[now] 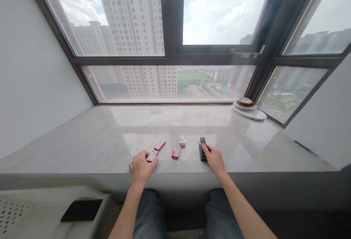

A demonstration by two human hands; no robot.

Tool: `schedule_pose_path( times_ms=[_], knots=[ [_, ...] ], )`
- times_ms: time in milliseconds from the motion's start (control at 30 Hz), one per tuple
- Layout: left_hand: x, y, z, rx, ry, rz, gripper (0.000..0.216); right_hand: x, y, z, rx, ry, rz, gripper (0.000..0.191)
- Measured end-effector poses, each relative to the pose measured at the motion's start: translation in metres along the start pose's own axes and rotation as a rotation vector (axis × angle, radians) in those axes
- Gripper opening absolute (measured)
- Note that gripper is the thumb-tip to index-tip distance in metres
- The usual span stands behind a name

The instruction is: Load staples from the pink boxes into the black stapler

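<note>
On the marble-look sill, my left hand (143, 165) has its thumb and fingers closed on the sides of a small red and white box (152, 155). Touching that box's far end, or nearly so, is a second red and white box (159, 144). My right hand (214, 157) grips a black stapler (203, 149) from its right side, thumb on top. Between the hands lies a third flat red and white box (176, 152). A squarer white and pink box (182, 140) stands just behind it.
A stack of plates (248, 108) sits at the sill's back right corner by the window. Below the sill's front edge (181, 173), at lower left, a white plastic crate (35, 217) holds a black flat object (81, 210). Walls bound both sides.
</note>
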State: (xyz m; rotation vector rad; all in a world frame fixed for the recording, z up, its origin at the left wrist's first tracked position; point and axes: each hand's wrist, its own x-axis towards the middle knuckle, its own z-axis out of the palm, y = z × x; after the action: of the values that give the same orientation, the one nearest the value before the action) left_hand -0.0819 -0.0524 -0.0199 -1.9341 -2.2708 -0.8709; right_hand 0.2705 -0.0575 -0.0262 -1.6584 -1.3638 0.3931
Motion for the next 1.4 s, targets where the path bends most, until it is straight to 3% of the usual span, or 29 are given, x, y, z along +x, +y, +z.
schedule_pose_path(
  times_ms=[133,267,333,433,533,633,733,900,1067,1167,1233,1333,1400],
  knots=[
    [0.010,0.016,0.001,0.025,-0.061,0.007,0.029,0.000,0.000,0.000,0.001,-0.005,0.018,0.067],
    [0.013,0.047,0.001,-0.003,0.058,0.013,0.040,0.001,0.000,0.001,-0.001,0.013,0.028,0.067],
    [0.007,0.070,0.006,-0.090,0.084,0.125,0.038,0.001,-0.001,0.002,-0.001,0.028,0.037,0.067],
    [-0.005,0.105,0.019,-0.207,-0.030,0.331,0.027,0.001,-0.001,0.004,-0.020,0.038,0.047,0.066],
    [-0.008,0.126,0.029,-0.223,-0.107,0.374,0.031,-0.001,0.000,0.006,-0.028,0.039,0.042,0.065],
    [-0.004,0.124,0.032,-0.194,-0.087,0.310,0.045,0.001,0.001,0.004,-0.009,0.033,0.050,0.064],
    [-0.006,0.109,0.029,-0.154,-0.095,0.280,0.041,0.010,-0.003,-0.003,-0.053,-0.023,-0.016,0.048],
    [-0.021,0.097,0.022,-0.243,-0.235,0.553,0.041,0.026,-0.030,-0.001,-0.125,-0.217,-0.265,0.034],
    [-0.023,0.092,0.013,-0.320,-0.322,0.678,0.053,0.018,-0.063,0.035,-0.106,-0.299,-0.318,0.033],
    [-0.018,0.086,0.008,-0.320,-0.352,0.690,0.055,0.013,-0.077,0.055,-0.073,-0.226,-0.265,0.031],
    [-0.016,0.081,0.006,-0.306,-0.345,0.667,0.055,0.015,-0.081,0.060,0.086,-0.151,-0.143,0.034],
    [-0.013,0.074,0.002,-0.296,-0.341,0.639,0.054,0.024,-0.073,0.051,0.367,-0.084,0.053,0.044],
    [-0.013,0.071,0.000,-0.307,-0.342,0.642,0.053,0.028,-0.056,0.036,0.426,-0.065,0.137,0.052]
  ],
)
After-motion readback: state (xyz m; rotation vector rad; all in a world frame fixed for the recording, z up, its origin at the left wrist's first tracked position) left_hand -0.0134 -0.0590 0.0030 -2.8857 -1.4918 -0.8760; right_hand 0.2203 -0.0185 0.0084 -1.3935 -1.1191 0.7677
